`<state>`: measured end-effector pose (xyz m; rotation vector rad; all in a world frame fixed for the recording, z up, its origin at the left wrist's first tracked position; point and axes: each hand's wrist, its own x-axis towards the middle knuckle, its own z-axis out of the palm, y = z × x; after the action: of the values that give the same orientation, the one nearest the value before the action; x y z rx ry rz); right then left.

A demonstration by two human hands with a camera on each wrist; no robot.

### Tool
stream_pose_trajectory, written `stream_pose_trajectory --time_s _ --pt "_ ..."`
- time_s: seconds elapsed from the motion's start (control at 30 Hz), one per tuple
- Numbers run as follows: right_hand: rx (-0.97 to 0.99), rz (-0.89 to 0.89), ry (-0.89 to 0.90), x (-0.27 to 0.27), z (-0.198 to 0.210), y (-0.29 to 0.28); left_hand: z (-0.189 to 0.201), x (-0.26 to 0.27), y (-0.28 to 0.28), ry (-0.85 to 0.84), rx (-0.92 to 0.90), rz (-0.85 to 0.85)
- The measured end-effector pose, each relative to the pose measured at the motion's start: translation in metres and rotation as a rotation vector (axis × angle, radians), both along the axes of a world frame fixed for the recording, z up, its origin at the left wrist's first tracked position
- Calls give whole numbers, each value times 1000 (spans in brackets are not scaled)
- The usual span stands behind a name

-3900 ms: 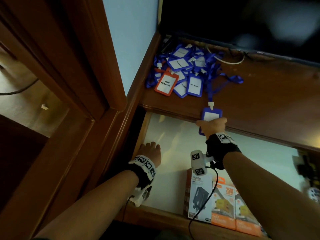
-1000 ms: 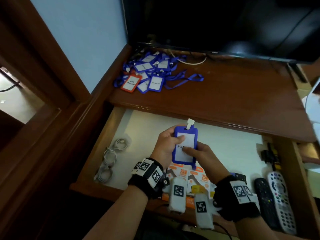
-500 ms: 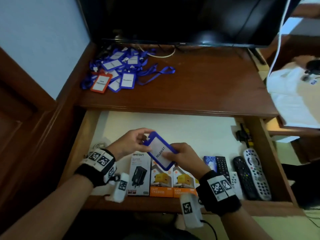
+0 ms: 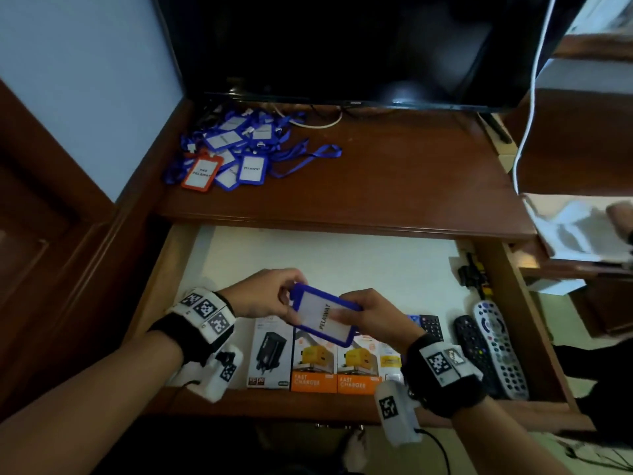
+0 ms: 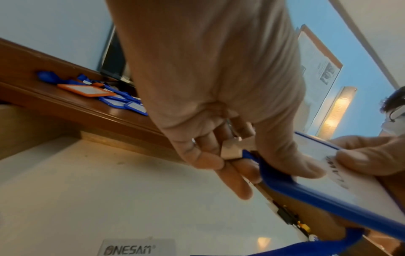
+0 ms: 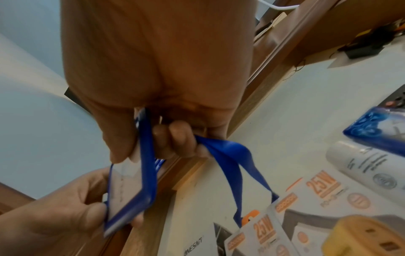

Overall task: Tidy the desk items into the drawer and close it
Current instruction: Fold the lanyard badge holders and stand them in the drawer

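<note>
- Hovering over the open drawer, a blue badge holder is pinched at its 10 o'clock end by the left hand.
- Its 4 o'clock end is pinched by the right hand, with the blue lanyard caught under curled fingers.
- Charger boxes are seen beneath, remotes at 3 o'clock.
- More badge holders are piled on the bench at 11 o'clock.

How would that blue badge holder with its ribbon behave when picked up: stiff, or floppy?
Probably both. The blue badge holder keeps flat between the left hand and right hand, so its frame seems fairly stiff. Its ribbon droops in folds, so likely floppy and apt to snag. It looks light, pinched by fingertips alone.
</note>
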<state>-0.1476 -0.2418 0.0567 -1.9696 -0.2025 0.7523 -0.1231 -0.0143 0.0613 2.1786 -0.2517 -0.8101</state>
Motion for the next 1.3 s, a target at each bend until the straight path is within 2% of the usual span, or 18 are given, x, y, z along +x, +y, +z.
stream_pose_trajectory --time_s 0.1,0.27,0.4,0.53,0.77,1.03,1.17,1.3 --pt "52 -28 17 1 7 -5 13 0 -6 69 -75 74" --pt "71 -51 -2 -1 10 -5 24 0 -8 13 113 -76" --pt "71 -62 -31 -7 7 -6 27 -5 -12 105 76 -52" --pt "119 -137 -7 -15 7 -13 28 -9 -5 100 55 9" --pt "237 -311 -72 -18 4 -27 33 -14 27 46 -281 350" --pt "176 -424 -136 -15 -5 -21 25 -17 27 -38 -556 782" --pt "143 -362 -102 -17 4 -8 16 -16 34 -68 -603 1013" --pt "170 -293 -69 -25 11 7 7 -16 36 -184 -525 1118"
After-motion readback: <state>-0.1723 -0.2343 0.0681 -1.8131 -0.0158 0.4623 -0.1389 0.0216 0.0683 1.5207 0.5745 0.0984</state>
